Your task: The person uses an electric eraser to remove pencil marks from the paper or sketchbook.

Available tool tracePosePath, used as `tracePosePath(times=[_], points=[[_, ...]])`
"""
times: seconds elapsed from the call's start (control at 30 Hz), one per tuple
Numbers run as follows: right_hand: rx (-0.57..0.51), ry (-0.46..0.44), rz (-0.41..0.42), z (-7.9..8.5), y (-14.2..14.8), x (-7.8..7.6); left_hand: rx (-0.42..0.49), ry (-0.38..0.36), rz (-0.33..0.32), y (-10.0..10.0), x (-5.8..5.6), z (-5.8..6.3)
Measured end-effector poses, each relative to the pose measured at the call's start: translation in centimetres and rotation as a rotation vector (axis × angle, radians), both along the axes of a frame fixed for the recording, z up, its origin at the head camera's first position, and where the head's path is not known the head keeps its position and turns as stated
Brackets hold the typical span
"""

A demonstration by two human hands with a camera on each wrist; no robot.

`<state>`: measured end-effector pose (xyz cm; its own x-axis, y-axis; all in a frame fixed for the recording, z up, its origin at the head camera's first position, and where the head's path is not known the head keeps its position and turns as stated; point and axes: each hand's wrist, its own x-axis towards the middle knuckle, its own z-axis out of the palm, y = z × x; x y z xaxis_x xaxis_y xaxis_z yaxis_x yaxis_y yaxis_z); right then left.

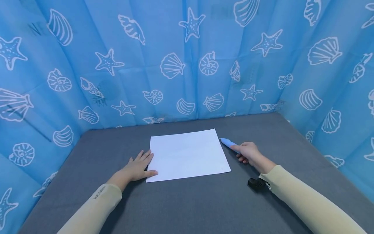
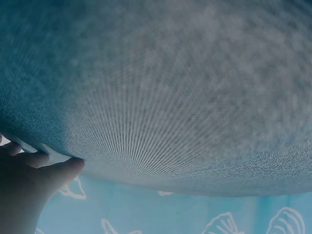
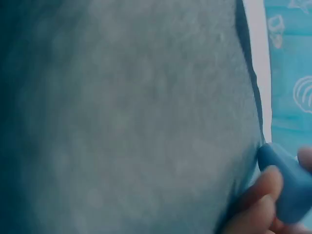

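A blank white sheet of paper lies on the grey table. My left hand rests on its left edge, fingers spread and thumb over the lower left corner; in the left wrist view only part of this hand shows at the lower left. My right hand grips a thick light-blue pen-shaped tool just right of the sheet. The tool's small dark tip points left, close by the sheet's upper right edge. In the right wrist view, fingers curl round the blue tool.
Grey cloth covers the table. A light-blue curtain with white shells and starfish hangs behind it and along both sides. A small black device sits below my right wrist, at the cuff of the pale sleeve.
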<state>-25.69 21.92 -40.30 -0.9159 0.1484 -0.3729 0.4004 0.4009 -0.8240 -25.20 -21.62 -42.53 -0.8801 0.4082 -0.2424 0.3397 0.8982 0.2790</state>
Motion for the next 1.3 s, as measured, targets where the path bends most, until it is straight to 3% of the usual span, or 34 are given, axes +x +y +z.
tracePosePath(times=[0.1, 0.2, 0.53, 0.7, 1.07, 1.3], points=[[0.185, 0.019, 0.067, -0.2, -0.4, -0.2, 0.0, 0.007, -0.003, -0.1, -0.1, -0.1], [0.297, 0.053, 0.126, -0.3, -0.7, -0.5, 0.001, 0.007, -0.003, -0.1, -0.2, -0.1], [0.436, 0.105, 0.294, -0.9, -1.3, -1.5, 0.024, -0.008, 0.026, -0.6, 0.7, 0.3], [0.454, 0.138, 0.358, -1.2, -1.7, -2.0, 0.01, -0.001, 0.035, -1.1, 0.6, 0.1], [0.469, 0.106, 0.375, -1.4, -2.2, -2.7, 0.024, 0.035, 0.032, -0.9, 0.3, 0.1], [0.46, 0.075, 0.388, -0.1, -1.5, -2.5, 0.017, 0.042, 0.032, -0.6, -0.6, 0.6]])
